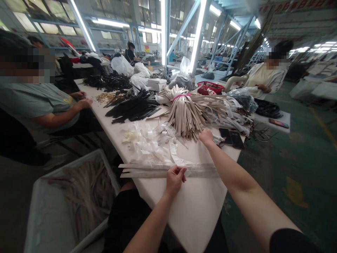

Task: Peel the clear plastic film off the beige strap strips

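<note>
Currently, the left hand (176,180) curls nearly closed over flat strips (147,170), ends overhanging the table (195,211) at 9 o'clock; the right hand (206,137), fingers folded, is at the strip bundle (181,117), 1 o'clock; cannot tell what either grips. Bare working room: 5 o'clock, tabletop narrowing. Red banner characters (297,5), 2 o'clock, too blurred to transcribe.

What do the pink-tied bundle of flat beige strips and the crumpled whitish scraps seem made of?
Bundle of flat beige strips: possibly leather or imitation leather, faintly shiny; they droop in smooth curves.
Crumpled whitish scraps: glossy, likely thin plastic film or coated paper; they catch bright highlights.
</note>
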A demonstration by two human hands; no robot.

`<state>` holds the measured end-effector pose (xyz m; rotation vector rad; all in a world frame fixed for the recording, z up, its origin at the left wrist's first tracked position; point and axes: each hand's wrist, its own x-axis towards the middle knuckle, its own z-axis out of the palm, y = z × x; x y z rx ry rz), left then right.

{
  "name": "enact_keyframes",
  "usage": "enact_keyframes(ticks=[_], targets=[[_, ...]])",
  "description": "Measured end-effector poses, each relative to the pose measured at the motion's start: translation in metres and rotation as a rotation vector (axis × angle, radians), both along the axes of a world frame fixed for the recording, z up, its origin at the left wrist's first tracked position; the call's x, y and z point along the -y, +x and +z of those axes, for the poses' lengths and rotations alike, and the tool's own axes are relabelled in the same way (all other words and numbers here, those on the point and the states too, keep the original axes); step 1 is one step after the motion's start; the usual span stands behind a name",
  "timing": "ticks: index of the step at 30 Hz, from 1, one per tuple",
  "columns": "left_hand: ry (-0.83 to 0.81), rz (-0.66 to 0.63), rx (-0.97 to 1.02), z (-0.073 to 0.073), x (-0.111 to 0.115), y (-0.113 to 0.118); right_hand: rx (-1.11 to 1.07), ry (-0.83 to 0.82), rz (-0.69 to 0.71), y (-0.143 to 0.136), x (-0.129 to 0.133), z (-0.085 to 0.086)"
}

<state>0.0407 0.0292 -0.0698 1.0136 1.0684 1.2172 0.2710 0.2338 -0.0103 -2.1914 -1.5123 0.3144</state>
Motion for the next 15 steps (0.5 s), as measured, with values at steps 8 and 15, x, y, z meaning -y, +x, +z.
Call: enact_keyframes(ticks=[8,15], targets=[[-0.066,0.024,0.23,-0.001,-0.002,-0.001,-0.002,-0.008,0.033,-0.014,0.013,0.003],[-0.067,-0.026,0.184,-0.003,0.001,-0.005,-0.451,0.16,0.197,-0.031,0.094,0.024]])
